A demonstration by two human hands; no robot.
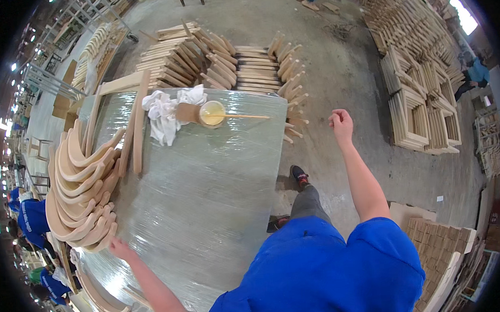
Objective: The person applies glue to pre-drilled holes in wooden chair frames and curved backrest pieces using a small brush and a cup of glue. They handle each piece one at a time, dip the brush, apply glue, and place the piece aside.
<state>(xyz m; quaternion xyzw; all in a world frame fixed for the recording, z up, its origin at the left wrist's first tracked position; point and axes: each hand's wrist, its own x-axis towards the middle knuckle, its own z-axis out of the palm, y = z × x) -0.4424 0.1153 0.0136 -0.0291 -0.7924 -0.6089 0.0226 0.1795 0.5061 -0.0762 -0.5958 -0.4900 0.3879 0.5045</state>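
Observation:
My left hand [120, 249], its fingers drawn together, is at the near end of a stack of curved wooden chair parts [78, 186] on the left of the table. Whether it touches the lowest part or holds anything is hidden. Out to the right, my right hand [342, 123] is raised over the floor with its fingers curled in, and nothing shows in it. Clear plastic film covers the table [207, 191]. Near its far edge sit a tub of yellowish liquid [212, 114] with a thin stick across it, a brown pad [188, 113] and white cloths [161, 112].
Long wooden bars [140, 124] lean at the table's far left corner. Beyond the table stand rows of wooden legs [257, 66]. Stacked wooden frames [421, 106] are at the right, and wood blocks [438, 242] lie near my right side. Co-workers [34, 221] are at the left.

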